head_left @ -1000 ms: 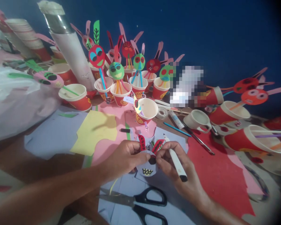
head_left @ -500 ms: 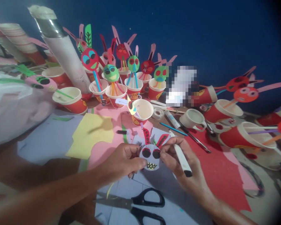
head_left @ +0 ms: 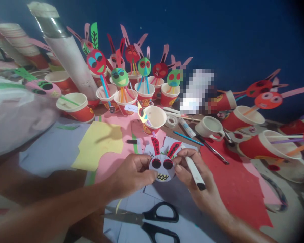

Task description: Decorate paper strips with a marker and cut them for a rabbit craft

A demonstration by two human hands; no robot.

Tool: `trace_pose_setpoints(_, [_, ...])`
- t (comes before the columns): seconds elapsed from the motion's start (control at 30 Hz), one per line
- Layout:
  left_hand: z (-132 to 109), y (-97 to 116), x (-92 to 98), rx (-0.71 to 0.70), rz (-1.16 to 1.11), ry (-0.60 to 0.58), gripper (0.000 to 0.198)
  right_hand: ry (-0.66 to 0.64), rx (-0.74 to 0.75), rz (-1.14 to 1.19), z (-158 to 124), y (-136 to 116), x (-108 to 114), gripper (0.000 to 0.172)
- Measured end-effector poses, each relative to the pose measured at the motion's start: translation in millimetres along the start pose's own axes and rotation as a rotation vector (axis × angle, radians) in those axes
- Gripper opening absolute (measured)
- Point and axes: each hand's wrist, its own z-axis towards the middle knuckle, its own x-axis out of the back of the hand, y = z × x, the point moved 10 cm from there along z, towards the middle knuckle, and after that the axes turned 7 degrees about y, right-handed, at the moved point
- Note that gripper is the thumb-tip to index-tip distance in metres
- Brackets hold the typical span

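From my remote stn I've got the paper face (head_left: 162, 169) btwn both hands, approx. equally near, red ears (head_left: 174, 150) pointing far: L hand (head_left: 135, 170) pinches its left edge, R hand (head_left: 205, 172), at its right edge, grips the white marker (head_left: 194, 171), slanting far-left to near-right.

Leftward from the left hand (head_left: 136, 172), a flat yellow paper sheet (head_left: 98, 145) and a pale-blue paper sheet (head_left: 53, 145) leave a low passage, bounded by a bulging white plastic bag (head_left: 25, 118). Straight ahead, a red-and-white paper cup (head_left: 158, 130) stands in the way, a crowded row of similar cups (head_left: 125, 106) behind. Right of the right hand (head_left: 207, 179), a flat red paper sheet (head_left: 235, 189) offers room, edged by a white handled mug (head_left: 209, 128). Black-handled metal scissors (head_left: 148, 216) obstruct the near side.
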Motion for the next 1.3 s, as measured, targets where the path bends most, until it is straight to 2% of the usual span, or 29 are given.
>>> trace_pose_setpoints(0.13, [0,0,-1.7,-0.015,-0.033,-0.016,0.01,0.054,0.127,-0.164,-5,-14,1,0.023])
trace_pose_setpoints(0.3, [-2,1,-3.2,0.013,-0.026,-0.041,0.009,0.077,0.231,-0.373,-8,-23,1,0.02])
trace_pose_setpoints(0.5, [-2,3,-4.4,0.016,-0.028,-0.047,0.011,0.069,0.213,-0.404,-9,-18,2,0.02])
trace_pose_setpoints(0.73, [-1,-12,-4.6,0.017,0.004,-0.057,0.013,0.073,0.211,-0.401,-8,-19,0,0.017])
trace_pose_setpoints(0.9, [-2,-7,-5.7,-0.011,0.016,-0.045,0.012,0.041,0.185,-0.38,-8,-16,-3,0.017])
trace_pose_setpoints(1.3, [-1,-2,-0.8,0.03,0.055,-0.02,0.014,0.027,0.163,-0.434,-10,-15,-3,0.017])
